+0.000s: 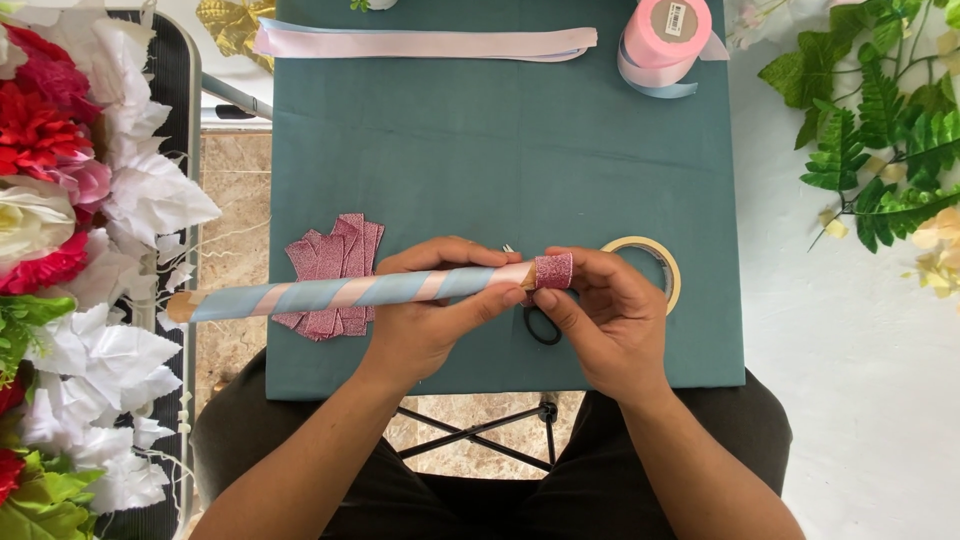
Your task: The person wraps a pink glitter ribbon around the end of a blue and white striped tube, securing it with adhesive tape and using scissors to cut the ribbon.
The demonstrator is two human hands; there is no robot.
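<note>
Left hand [425,325] grips the striped stick [350,292] held level over the teal table [500,150]; right hand [605,320] pinches a pink glitter band [553,271] around its tip; a pink spool [665,32] with a small white label sits at the table's far edge; scissors [541,325] mostly hidden beneath the hands.

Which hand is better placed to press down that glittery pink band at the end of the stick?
Probably the right hand: its fingers already pinch the pink band at the stick's right end. The left hand grips the stick mid-length, steadying it.
</note>
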